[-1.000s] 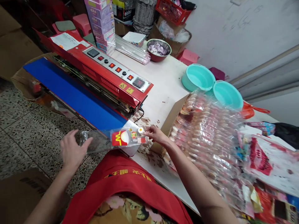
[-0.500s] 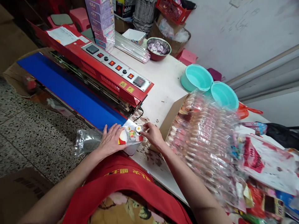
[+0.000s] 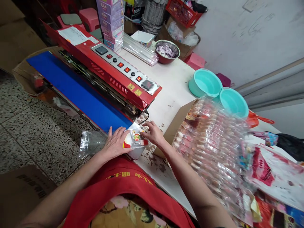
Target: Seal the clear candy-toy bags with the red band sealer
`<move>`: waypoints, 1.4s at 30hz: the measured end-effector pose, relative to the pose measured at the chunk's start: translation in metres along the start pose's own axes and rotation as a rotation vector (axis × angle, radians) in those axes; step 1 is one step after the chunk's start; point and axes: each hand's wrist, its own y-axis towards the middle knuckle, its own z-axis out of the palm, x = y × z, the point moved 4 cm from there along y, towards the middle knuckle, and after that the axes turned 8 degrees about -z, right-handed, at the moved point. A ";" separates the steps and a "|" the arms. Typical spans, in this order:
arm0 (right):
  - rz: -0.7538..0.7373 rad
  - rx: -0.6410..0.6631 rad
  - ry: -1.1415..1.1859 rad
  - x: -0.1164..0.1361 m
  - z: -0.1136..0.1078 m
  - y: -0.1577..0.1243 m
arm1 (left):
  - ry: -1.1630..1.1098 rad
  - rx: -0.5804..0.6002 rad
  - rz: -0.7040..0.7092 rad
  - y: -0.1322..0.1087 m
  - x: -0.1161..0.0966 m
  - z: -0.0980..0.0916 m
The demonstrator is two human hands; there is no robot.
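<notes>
A clear plastic bag point(image 3: 91, 144) with small red, white and yellow toy pieces point(image 3: 134, 139) inside lies at the near end of a red sealing machine point(image 3: 114, 71). My left hand point(image 3: 115, 144) lies flat over the bag's middle, fingers spread, pressing it down. My right hand point(image 3: 153, 133) pinches the bag's filled end by the toy pieces. The bag's empty end hangs out to the left, over the floor. The machine's blue conveyor belt point(image 3: 78, 91) runs away to the upper left.
A cardboard box point(image 3: 177, 122) heaped with filled clear bags point(image 3: 213, 142) stands at my right. Two teal basins point(image 3: 205, 83), a bowl of small packets point(image 3: 167, 50), stacked purple boxes point(image 3: 112, 22) and clear sleeves sit on the white table point(image 3: 171, 85). Speckled floor lies to the left.
My left hand slid from the bag's empty left end to its middle and now presses it flat. My right hand and the bag's filled end settled at the machine's near corner.
</notes>
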 end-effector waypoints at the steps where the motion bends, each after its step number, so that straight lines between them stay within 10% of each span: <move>1: 0.020 -0.016 -0.005 0.000 0.002 -0.001 | -0.002 0.001 0.001 0.000 0.000 0.000; 15: -0.310 0.006 -0.024 0.004 0.002 -0.005 | -0.008 0.047 -0.004 0.001 -0.001 0.000; 31: 0.332 -0.145 0.601 -0.044 0.018 -0.006 | -0.010 0.042 0.010 0.002 0.000 -0.003; 42: 0.274 -0.183 0.393 -0.025 0.016 -0.009 | 0.005 0.048 0.010 0.004 0.000 -0.005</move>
